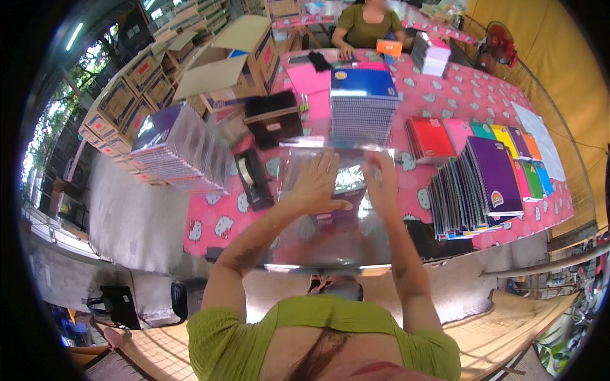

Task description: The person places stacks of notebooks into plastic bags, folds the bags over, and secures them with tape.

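Clear plastic wrap [298,244] lies in front of me, shiny and reaching to the table's near edge. Something dark and purplish shows through it; I cannot tell what. My left hand [314,187] rests flat on the plastic, fingers stretched forward and thumb out to the right. On the right side of the plastic is my right hand [381,181], its fingers smeared by motion, so any grip is hidden. Just beyond both hands stands a tall stack of blue spiral notebooks [364,86]. A black tape dispenser [253,181] sits left of my left hand.
Left are wrapped notebooks [171,140], a dark box [273,120] and an open carton [222,76]. Right are purple notebooks [486,178], red notebooks [432,138] and several coloured ones. Across the pink table [222,225], a person [365,28] sits near an orange box [389,47].
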{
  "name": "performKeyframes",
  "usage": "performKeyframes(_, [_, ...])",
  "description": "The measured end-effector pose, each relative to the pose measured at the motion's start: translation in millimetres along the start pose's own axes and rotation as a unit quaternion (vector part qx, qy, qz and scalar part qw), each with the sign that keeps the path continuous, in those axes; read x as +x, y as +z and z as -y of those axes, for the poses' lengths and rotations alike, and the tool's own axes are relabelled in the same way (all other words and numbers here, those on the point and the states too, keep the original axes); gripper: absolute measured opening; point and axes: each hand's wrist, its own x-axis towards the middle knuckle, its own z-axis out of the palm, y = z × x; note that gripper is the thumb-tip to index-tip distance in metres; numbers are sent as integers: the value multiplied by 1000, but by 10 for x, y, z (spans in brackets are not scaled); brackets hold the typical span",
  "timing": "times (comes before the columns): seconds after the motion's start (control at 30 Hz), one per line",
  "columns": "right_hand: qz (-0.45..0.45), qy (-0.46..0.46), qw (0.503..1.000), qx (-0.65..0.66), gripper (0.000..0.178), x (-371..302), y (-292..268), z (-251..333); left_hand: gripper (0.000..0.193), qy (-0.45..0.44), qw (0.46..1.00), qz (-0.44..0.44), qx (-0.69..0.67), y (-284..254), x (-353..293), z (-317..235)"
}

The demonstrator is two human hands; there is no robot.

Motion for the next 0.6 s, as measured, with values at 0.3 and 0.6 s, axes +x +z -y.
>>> performKeyframes(0.3, [79,429,524,732,86,-1518,734,-315,64,-233,944,24,-234,-238,113,-6])
performKeyframes(0.6, [228,266,911,219,72,-622,-359,-651,93,-352,683,-122,-628,390,-1435,173])
